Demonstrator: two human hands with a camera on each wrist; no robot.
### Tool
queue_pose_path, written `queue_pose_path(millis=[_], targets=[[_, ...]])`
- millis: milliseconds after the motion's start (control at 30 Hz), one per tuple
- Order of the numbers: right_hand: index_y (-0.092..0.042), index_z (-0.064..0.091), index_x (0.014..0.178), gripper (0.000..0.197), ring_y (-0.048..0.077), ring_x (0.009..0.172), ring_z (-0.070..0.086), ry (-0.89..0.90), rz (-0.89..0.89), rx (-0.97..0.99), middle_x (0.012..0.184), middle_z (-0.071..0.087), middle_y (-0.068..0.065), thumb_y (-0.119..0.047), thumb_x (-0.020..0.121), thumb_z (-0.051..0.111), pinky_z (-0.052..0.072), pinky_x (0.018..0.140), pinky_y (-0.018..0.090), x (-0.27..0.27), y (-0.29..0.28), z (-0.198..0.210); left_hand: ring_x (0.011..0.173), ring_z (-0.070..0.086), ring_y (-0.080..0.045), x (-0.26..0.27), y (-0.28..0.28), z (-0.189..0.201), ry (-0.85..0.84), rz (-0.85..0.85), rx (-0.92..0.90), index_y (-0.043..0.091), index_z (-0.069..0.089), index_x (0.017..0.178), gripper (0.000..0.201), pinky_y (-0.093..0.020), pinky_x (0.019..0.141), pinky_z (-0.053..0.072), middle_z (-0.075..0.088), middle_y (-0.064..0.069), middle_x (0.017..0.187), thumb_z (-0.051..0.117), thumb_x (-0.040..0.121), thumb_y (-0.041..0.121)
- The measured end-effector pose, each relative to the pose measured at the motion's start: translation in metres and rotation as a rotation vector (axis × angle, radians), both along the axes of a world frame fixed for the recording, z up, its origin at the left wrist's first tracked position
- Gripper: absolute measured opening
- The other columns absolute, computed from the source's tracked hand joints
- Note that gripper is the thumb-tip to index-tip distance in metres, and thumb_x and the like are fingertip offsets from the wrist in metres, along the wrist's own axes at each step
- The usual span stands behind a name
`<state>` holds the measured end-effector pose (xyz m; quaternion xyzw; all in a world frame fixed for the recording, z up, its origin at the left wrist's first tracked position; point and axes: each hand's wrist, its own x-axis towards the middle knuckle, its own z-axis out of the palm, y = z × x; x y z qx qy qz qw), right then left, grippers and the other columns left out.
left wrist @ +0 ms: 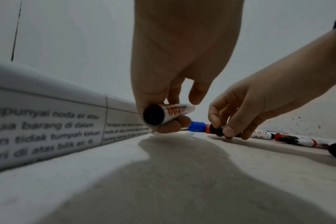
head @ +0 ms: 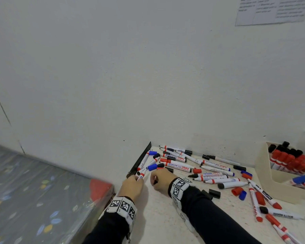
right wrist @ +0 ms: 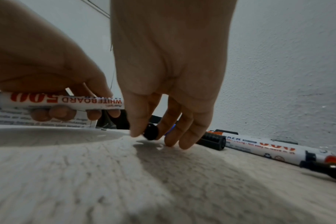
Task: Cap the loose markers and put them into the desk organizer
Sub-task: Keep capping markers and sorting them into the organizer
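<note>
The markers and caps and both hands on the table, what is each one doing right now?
Left hand: holds a whiteboard marker, lifted off the table.
Whiteboard marker: level in that grip, black end cap showing.
Right hand: fingertips pinch a black cap.
Black cap: touching the table, not on a marker.
Desk organizer: upright, red and black capped markers standing inside.
Loose markers: lying flat; some uncapped.

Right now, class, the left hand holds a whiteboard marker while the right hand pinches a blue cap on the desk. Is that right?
Not quite. The cap in the right hand is black, not blue, as the right wrist view shows. The rest stands: the left hand holds a whiteboard marker, and the cap is on the desk.
</note>
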<state>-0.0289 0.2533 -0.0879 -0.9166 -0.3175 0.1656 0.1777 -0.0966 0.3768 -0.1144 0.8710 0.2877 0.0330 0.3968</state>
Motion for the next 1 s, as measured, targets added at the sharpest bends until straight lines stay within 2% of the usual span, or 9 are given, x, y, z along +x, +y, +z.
queue_pose_path(millis=[133,267,367,467,633,733,867,967,1000], targets=[[-0.017,0.048,0.109,0.025,0.016,0.090,0.051,0.033,-0.181,0.134,0.112,0.053,0.006,-0.001,0.090,0.049,0.042,0.076,0.024,0.006,-0.002,-0.002,0.109,0.055,-0.025,0.001,0.001,-0.002,0.008,-0.052,0.063,0.014,0.060,0.119,0.030,-0.030,0.092,0.043,0.061,-0.010,0.118,0.046,0.094,0.022],[-0.013,0.051,0.115,0.029,0.016,0.099,0.050,0.029,-0.299,0.276,0.119,0.051,0.007,0.002,0.090,0.045,0.040,0.087,0.023,0.016,-0.001,-0.002,0.101,0.059,-0.020,-0.001,0.000,-0.004,0.014,-0.096,0.087,0.020,0.062,0.118,0.029,-0.032,0.091,0.047,0.064,-0.005,0.114,0.048,0.092,0.023],[-0.010,0.057,0.109,0.025,0.014,0.098,0.047,-0.001,-0.282,0.316,0.122,0.049,0.009,0.002,0.091,0.045,0.043,0.095,0.026,0.022,0.000,-0.002,0.092,0.060,-0.014,-0.004,-0.003,-0.006,0.005,-0.110,0.114,0.025,0.064,0.112,0.026,-0.031,0.087,0.050,0.066,0.002,0.104,0.052,0.089,0.024],[-0.010,0.060,0.108,0.027,0.020,0.110,0.052,0.019,-0.254,0.339,0.123,0.050,0.009,0.004,0.092,0.043,0.044,0.100,0.030,0.024,0.000,-0.002,0.087,0.060,-0.011,-0.005,-0.006,-0.006,-0.018,-0.112,0.142,0.028,0.066,0.106,0.024,-0.031,0.084,0.052,0.066,0.005,0.099,0.053,0.086,0.026],[-0.012,0.062,0.110,0.030,0.018,0.114,0.050,0.053,-0.186,0.330,0.122,0.054,0.005,0.002,0.093,0.041,0.038,0.095,0.022,0.024,-0.005,-0.002,0.090,0.057,-0.009,-0.004,-0.008,0.000,-0.041,-0.167,0.179,0.026,0.064,0.111,0.025,-0.021,0.078,0.045,0.066,0.004,0.105,0.052,0.090,0.024],[-0.014,0.059,0.115,0.032,0.016,0.113,0.051,0.116,-0.145,0.328,0.121,0.055,0.003,0.001,0.093,0.041,0.038,0.094,0.021,0.024,-0.008,-0.001,0.087,0.057,-0.009,-0.003,-0.010,0.002,-0.040,-0.190,0.194,0.025,0.065,0.110,0.024,-0.019,0.077,0.046,0.065,0.005,0.100,0.051,0.090,0.023],[-0.014,0.053,0.119,0.030,0.019,0.098,0.059,0.218,-0.171,0.403,0.106,0.059,0.009,-0.001,0.094,0.042,0.049,0.093,0.031,0.024,-0.009,-0.002,0.073,0.049,-0.003,0.000,-0.017,0.005,-0.051,-0.233,0.146,0.016,0.064,0.111,0.027,-0.012,0.059,0.034,0.058,0.004,0.090,0.041,0.097,0.020],[-0.015,0.056,0.098,0.013,0.010,0.070,0.053,0.249,-0.195,0.401,0.083,0.056,-0.001,-0.019,0.098,0.044,0.048,0.074,0.025,0.025,-0.013,0.000,0.077,0.050,-0.011,0.000,-0.024,0.011,-0.064,-0.241,0.098,0.014,0.063,0.096,0.020,-0.025,0.070,0.044,0.059,-0.003,0.089,0.046,0.094,0.023],[-0.016,0.054,0.088,0.019,0.008,0.063,0.050,0.240,-0.204,0.388,0.076,0.055,-0.002,-0.027,0.098,0.043,0.046,0.067,0.024,0.026,-0.015,0.001,0.078,0.051,-0.011,0.001,-0.025,0.012,-0.083,-0.231,0.080,0.016,0.062,0.096,0.014,-0.027,0.071,0.044,0.057,-0.001,0.089,0.052,0.091,0.024]])
